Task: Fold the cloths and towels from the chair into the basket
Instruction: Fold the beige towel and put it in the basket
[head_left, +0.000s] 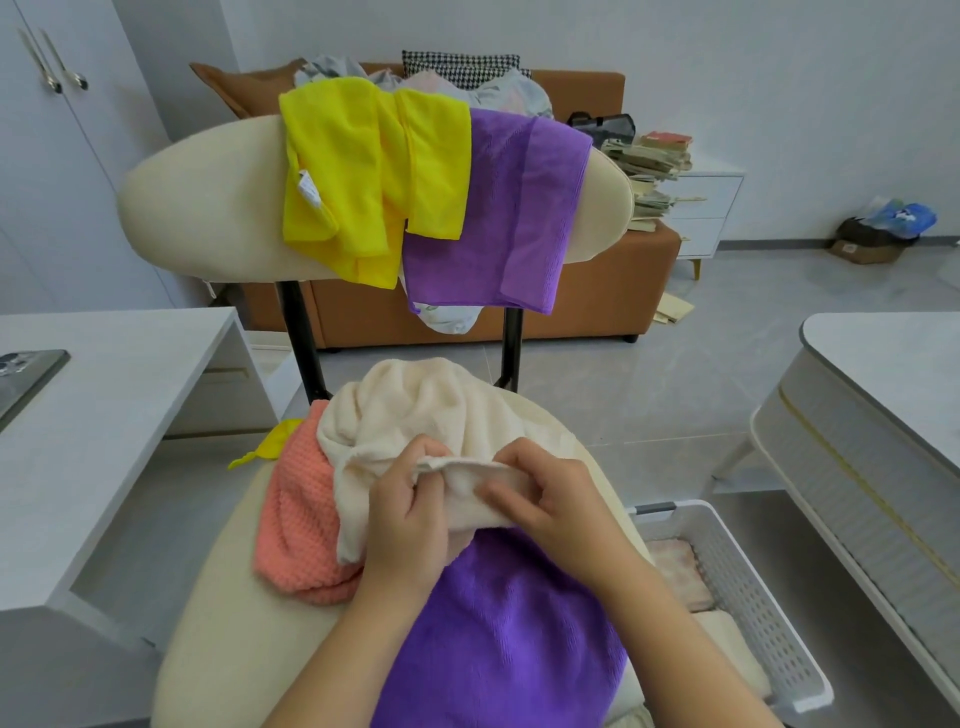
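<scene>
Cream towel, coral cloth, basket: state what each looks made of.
Cream towel, gripped by left hand and right hand: soft plush terry, matte, fuzzy folds. Coral cloth: waffle-knit microfibre, probably; bumpy grid. Basket: white rigid plastic, perforated walls.

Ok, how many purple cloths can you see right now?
2: one purple cloth hangs over the chair back beside the yellow one; another lies on the seat under both hands. More may be hidden underneath.
</scene>
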